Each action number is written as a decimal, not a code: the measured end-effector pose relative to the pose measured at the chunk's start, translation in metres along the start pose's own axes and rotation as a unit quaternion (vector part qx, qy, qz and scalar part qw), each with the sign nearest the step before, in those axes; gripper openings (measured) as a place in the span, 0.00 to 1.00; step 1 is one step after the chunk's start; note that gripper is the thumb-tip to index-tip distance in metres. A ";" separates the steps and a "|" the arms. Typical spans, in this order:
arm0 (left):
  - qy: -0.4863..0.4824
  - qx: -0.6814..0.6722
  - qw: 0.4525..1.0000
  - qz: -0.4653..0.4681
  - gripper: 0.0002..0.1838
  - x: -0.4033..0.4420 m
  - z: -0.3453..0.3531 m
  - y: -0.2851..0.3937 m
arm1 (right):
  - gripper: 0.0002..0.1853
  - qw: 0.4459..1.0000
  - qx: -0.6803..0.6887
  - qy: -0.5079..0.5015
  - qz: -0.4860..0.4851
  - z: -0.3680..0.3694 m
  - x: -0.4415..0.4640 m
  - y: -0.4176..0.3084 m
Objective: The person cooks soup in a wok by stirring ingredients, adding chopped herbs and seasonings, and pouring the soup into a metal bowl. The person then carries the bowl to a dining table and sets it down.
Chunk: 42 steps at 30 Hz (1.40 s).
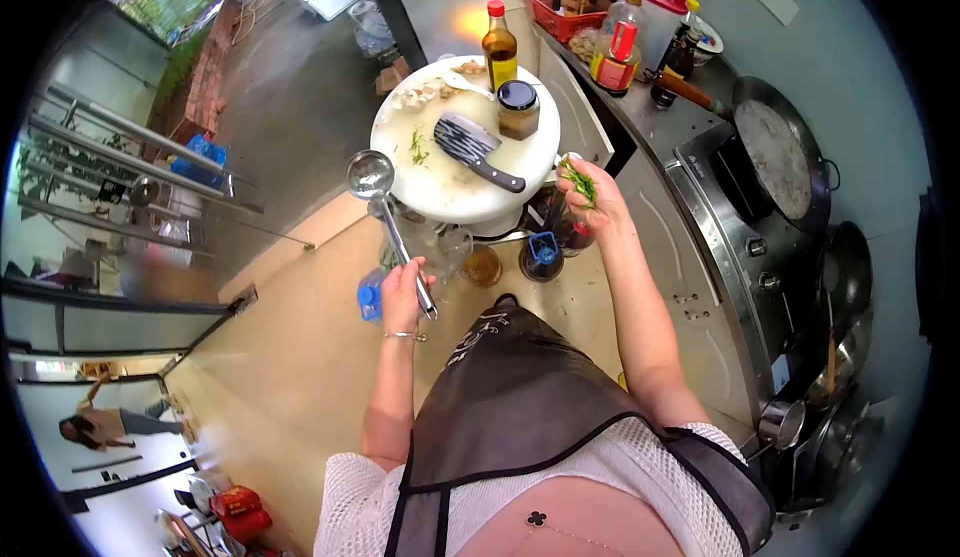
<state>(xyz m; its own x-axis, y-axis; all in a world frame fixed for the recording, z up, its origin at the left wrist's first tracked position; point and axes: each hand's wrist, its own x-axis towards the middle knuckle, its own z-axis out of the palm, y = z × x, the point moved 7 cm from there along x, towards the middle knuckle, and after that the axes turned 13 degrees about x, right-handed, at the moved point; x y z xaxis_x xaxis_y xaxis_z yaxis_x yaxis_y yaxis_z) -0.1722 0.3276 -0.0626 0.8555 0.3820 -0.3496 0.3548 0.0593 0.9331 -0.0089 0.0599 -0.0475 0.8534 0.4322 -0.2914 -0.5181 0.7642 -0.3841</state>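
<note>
My left hand (pixel 403 297) is closed round the handle of a metal ladle (pixel 371 174), its bowl raised at the left edge of the round white chopping board (pixel 420 192). Chopped green herbs (pixel 580 186) are gripped in my right hand (pixel 598 197), just right of the board. A cleaver (pixel 467 141) with a black handle lies flat on the board, a few green shreds (pixel 418 147) beside it. Also on the board stand a dark-lidded jar (pixel 518 110), a red-capped oil bottle (pixel 500 47) and a white spoon (pixel 467 84).
On the stove (pixel 720 172) at right sits a wok (pixel 783 157) with pale, cloudy liquid. Sauce bottles (pixel 616 49) and a red basket (pixel 565 19) line the back counter. Bottles (pixel 541 257) stand on the floor below the board. Far left, a person (pixel 110 422) appears beyond a doorway.
</note>
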 end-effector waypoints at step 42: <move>-0.050 0.127 0.990 0.035 0.10 0.217 0.010 -0.022 | 0.08 0.976 -0.028 0.195 0.091 0.048 0.212 0.100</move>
<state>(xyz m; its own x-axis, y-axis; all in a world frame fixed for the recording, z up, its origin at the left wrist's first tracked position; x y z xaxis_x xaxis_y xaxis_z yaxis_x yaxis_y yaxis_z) 0.0097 0.4005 -0.1597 0.9100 0.2832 -0.3030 0.3656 -0.2028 0.9084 0.1231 0.2513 -0.1059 0.6663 0.3354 -0.6660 -0.6708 0.6598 -0.3388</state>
